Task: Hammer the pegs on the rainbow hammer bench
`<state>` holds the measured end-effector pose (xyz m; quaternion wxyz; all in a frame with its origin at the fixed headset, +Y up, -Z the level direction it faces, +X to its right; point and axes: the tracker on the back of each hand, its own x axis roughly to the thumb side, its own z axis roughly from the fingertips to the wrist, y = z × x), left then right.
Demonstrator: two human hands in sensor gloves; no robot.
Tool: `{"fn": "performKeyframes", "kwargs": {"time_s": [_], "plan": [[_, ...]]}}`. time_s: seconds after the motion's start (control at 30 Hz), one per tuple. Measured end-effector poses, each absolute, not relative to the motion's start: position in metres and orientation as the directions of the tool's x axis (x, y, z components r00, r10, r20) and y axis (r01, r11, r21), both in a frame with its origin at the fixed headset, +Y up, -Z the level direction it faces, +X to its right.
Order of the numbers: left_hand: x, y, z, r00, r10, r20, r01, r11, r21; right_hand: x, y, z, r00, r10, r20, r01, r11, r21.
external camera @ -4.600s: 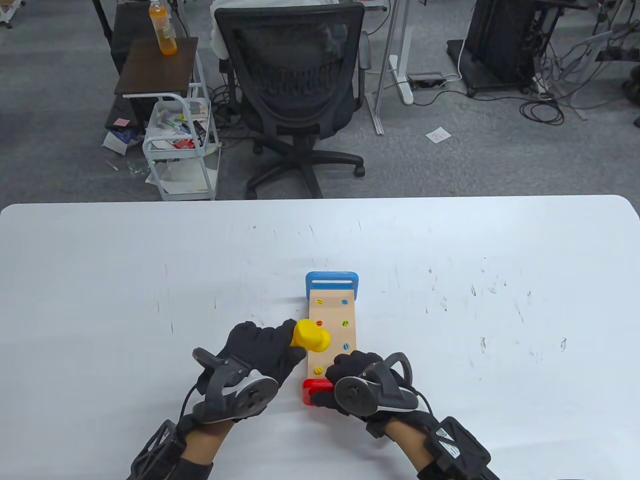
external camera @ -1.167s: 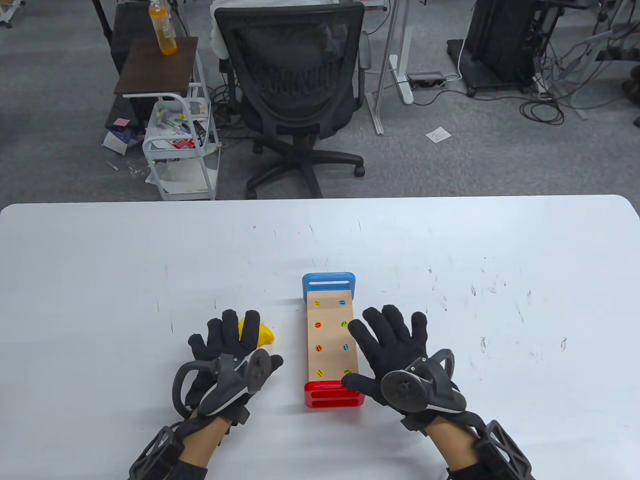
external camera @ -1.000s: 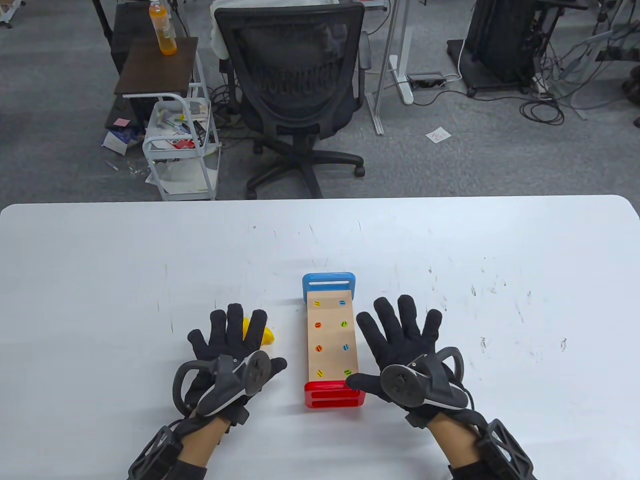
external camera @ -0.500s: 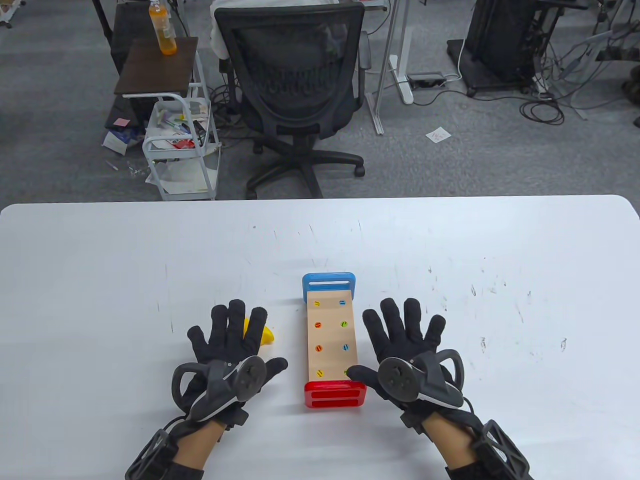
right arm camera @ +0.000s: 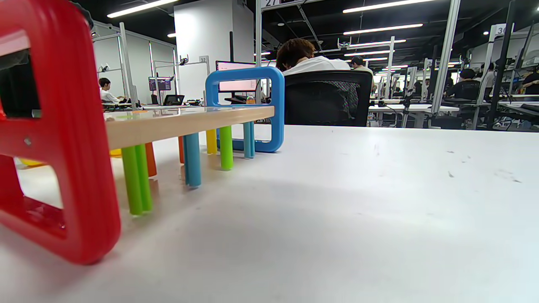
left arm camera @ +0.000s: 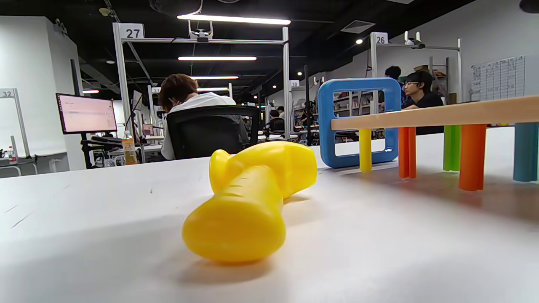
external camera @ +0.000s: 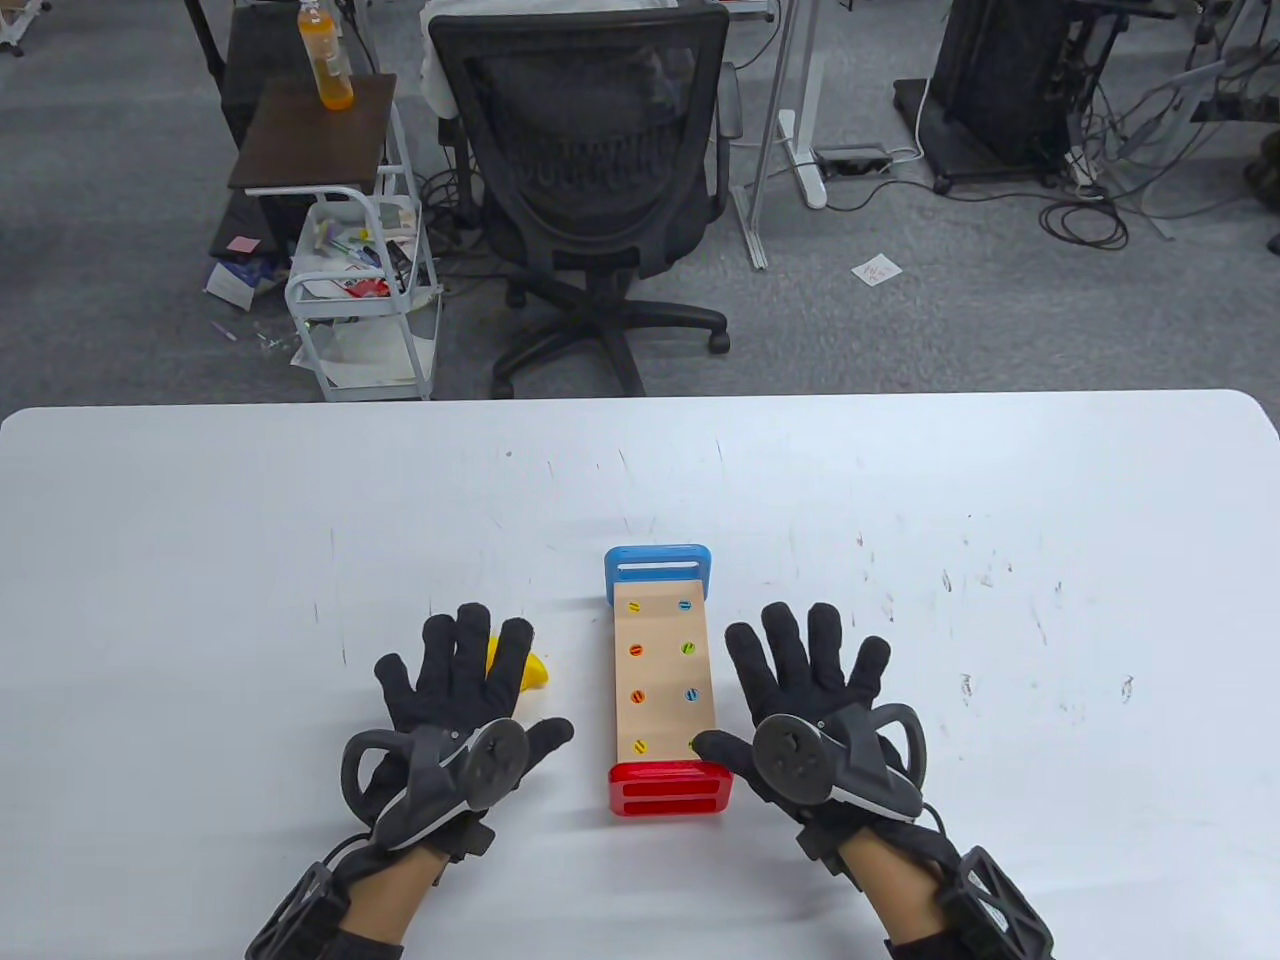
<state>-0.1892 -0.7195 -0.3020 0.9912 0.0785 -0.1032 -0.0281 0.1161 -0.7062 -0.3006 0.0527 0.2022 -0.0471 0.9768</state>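
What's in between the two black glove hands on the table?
In the table view, the rainbow hammer bench stands between the left hand and right hand. The yellow hammer lies partly under the left hand's fingers.

A scuffed white counter point(external camera: 900, 480) stands on grey carpet point(external camera: 900, 330). Beyond it sit a black mesh office chair point(external camera: 590, 150), a white wire cart point(external camera: 360, 290) of papers, and a dark side table point(external camera: 310, 130) holding an orange bottle point(external camera: 325, 55). Strip lights point(left arm camera: 233, 19) hang from a black ceiling.
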Motion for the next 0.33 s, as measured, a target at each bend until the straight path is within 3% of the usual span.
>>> {"fn": "performKeyframes", "kwargs": {"time_s": [0.33], "plan": [[-0.1881, -0.7201, -0.3013, 0.977, -0.069, 0.203, 0.039, 0.988, 0.149, 0.1166, -0.706, -0.3008, -0.915, 0.088, 0.393, -0.12, -0.991, -0.058]]}}
